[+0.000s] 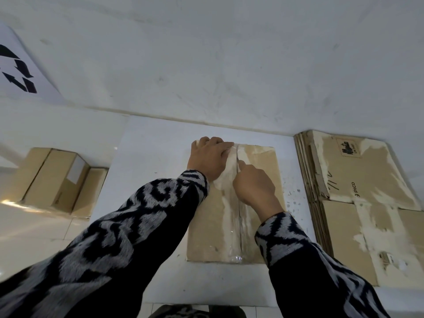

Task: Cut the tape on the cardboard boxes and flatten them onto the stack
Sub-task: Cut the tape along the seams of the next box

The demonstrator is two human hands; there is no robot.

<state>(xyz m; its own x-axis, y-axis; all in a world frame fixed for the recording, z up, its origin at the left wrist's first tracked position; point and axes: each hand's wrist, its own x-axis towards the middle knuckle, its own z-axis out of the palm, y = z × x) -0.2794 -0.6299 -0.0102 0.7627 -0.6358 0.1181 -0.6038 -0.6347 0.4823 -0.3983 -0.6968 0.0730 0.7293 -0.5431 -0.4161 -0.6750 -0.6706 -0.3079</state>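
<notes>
Two hands on box (257, 161) — left hand (207, 158) pressing flat, right hand (253, 183) gripping blade (238, 162) at tape (236, 216); stack (358, 196) at table's right edge reads "PICO".

A single view is on record, taken from a wide-angle camera worn on the person's head. It looks forward and steeply down over both patterned sleeves, which enter from the bottom corners and converge toward mid-frame. The camera sits close: the left hand (210, 157) and right hand (254, 183) fill the centre, resting on a cardboard box (213, 226) lying directly below the lens. Lens distortion bends straight edges toward the margins. Left of the left hand, well apart, the view takes in a closed box (51, 180); right of the right hand, a flattened stack (367, 203). Beyond the hands a white wall (229, 53) fills the upper half.
</notes>
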